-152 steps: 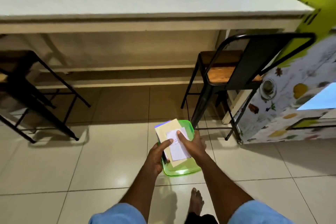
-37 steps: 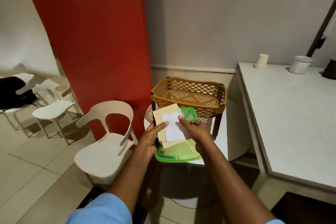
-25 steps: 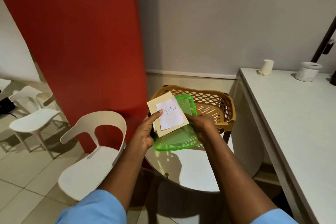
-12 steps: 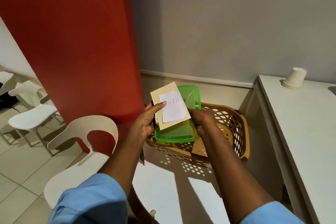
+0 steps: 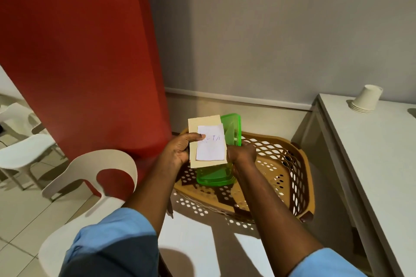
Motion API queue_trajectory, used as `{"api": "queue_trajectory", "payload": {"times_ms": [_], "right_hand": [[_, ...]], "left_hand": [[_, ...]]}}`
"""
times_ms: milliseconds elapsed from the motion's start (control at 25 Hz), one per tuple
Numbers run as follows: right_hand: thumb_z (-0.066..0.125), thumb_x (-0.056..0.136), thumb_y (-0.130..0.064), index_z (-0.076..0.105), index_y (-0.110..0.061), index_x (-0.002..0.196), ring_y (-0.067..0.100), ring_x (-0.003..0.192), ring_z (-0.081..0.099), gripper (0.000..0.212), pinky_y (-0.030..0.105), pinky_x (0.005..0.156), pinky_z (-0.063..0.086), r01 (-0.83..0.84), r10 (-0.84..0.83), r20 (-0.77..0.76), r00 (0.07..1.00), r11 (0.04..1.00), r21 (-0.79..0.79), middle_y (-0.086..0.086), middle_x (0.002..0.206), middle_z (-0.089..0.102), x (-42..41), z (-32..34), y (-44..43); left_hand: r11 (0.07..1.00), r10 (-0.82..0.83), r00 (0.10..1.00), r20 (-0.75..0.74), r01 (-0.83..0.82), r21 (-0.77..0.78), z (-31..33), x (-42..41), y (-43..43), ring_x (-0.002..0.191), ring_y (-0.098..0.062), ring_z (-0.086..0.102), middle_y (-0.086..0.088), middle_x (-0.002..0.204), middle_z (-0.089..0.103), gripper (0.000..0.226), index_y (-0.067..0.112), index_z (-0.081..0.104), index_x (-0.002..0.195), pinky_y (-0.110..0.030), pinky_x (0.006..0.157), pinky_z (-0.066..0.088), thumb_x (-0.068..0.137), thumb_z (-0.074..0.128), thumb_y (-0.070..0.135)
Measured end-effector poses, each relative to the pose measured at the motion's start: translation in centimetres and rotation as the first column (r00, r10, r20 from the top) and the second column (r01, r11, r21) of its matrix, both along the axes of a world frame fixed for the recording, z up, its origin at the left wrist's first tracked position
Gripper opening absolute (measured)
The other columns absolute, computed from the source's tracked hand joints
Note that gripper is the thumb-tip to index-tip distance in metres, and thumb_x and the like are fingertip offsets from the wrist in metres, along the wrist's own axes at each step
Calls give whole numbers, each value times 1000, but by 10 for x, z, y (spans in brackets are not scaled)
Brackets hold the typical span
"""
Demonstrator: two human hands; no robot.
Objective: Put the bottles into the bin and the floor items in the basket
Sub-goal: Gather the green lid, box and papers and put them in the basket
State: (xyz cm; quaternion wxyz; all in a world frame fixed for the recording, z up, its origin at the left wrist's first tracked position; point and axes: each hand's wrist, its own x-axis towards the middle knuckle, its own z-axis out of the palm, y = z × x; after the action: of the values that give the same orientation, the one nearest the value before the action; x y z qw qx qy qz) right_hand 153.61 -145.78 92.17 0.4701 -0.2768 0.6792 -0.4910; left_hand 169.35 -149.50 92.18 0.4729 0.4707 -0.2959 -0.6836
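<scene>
Over the white table (image 5: pixel 191 249), left hand (image 5: pixel 177 153) pinches card (image 5: pixel 202 123) and note (image 5: pixel 211 147) against a green container (image 5: pixel 215 175) whose other edge the right hand (image 5: pixel 242 155) grips, all just above the basket (image 5: pixel 299 175) beneath both hands; floor-item step, next probably lower and release.

Both arms come up from the bottom edge of the frame and meet at its centre, forearms bare below blue sleeves (image 5: pixel 108 243). The left grip (image 5: pixel 180 150) sits just left of centre, palm turned inward, its thumb (image 5: pixel 199 136) laid flat across the front of the papers (image 5: pixel 211 148) and its fingers hidden behind them. The right grip (image 5: pixel 242 156) is close beside it, slightly lower, back of the hand toward the viewer, fingers curled round the right edge of the green lid (image 5: pixel 230 130). Both wrists are nearly straight and level with each other.
</scene>
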Motion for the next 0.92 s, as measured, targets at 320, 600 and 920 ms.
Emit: {"api": "queue_trajectory", "payload": {"times_ms": [320, 600, 920], "right_hand": [[83, 74, -10, 59, 4, 117, 33, 98, 67, 51, 43, 85, 56, 83, -98, 86, 991, 983, 162, 21, 115, 67, 6, -27, -23], [69, 86, -1, 58, 9, 119, 26, 70, 58, 37, 38, 71, 51, 30, -70, 189, 979, 977, 211, 22, 103, 65, 31, -56, -31], [60, 92, -2, 56, 5, 123, 40, 105, 64, 33, 49, 85, 55, -12, -38, 199, 979, 970, 243, 26, 120, 63, 49, -75, -39]], "left_hand": [[997, -49, 996, 72, 53, -64, 5, 19, -26, 63, -21, 74, -8, 71, 76, 24, 7, 65, 88, -37, 61, 61, 84, 56, -15], [1000, -6, 1000, 4, 6, -18, 5, 36, -43, 73, -25, 70, -9, 68, 75, 17, 9, 62, 91, -41, 71, 56, 88, 57, -7], [998, -33, 999, -25, 32, -62, 1, 39, -48, 89, -29, 63, -16, 101, 65, 21, 10, 60, 99, -45, 85, 49, 90, 54, -8]]}}
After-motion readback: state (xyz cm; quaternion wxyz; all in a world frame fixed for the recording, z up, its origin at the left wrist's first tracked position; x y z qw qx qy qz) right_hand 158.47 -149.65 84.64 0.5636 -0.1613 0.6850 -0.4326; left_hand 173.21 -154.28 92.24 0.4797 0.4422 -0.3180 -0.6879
